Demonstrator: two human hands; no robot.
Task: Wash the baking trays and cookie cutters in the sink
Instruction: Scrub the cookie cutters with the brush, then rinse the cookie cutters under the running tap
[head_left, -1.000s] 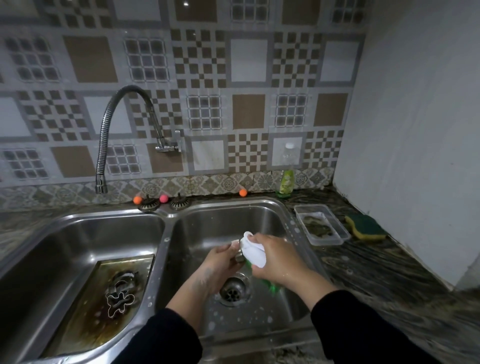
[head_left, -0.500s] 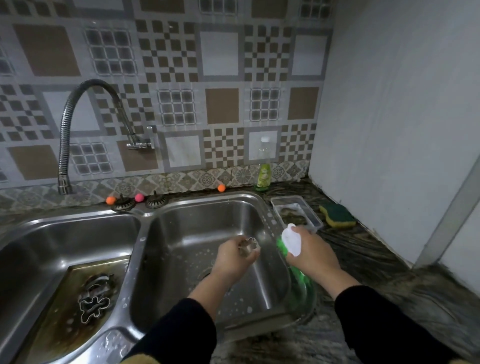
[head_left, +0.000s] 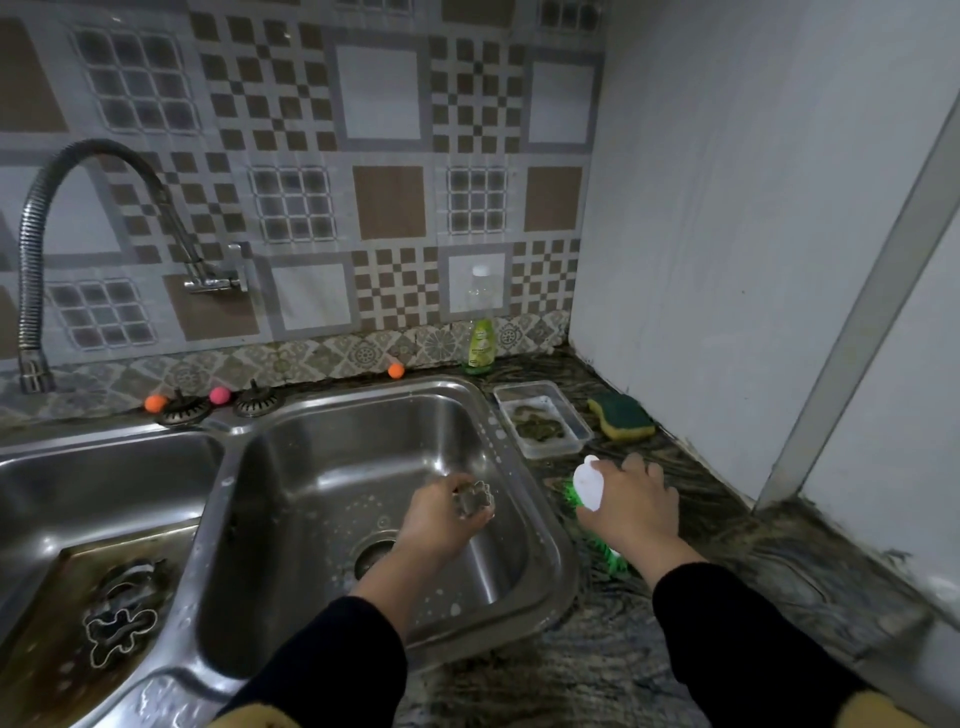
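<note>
Now the left hand (head_left: 441, 514) pinches a small flower-shaped cookie cutter (head_left: 474, 498) over the right basin (head_left: 291, 519), above and a little right of the drain (head_left: 375, 557). The right hand (head_left: 631, 506) is closed around a scrubbing brush (head_left: 589, 486) with a white handle and green bristles, and it rests low on the dark counter (head_left: 597, 665) just right of the sink rim, near a clear plastic tub (head_left: 543, 418) and a green-and-yellow sponge (head_left: 621, 415).

The step looks like parting brush from cutter: the brush seems to be going down on the counter, leaving the cutter for rinsing. To do it well, the brush should be laid where it cannot roll back into the basin, bristles clear of the tub. The cutter is thin metal with a sharp edge, so a light pinch on its outer wall is safer than a squeeze across it, which could bend the petals. It should stay over the basin so drips fall inside.

The tap (head_left: 36, 364) hangs at the far left over the left basin (head_left: 104, 493), so rinsing probably means carrying the cutter across. In that left basin lies a stained baking tray (head_left: 62, 587) with a gingerbread-man cutter (head_left: 118, 634) and another cutter lying on it, both apparently unwashed. A soap bottle (head_left: 480, 343) stands at the far wall.
</note>
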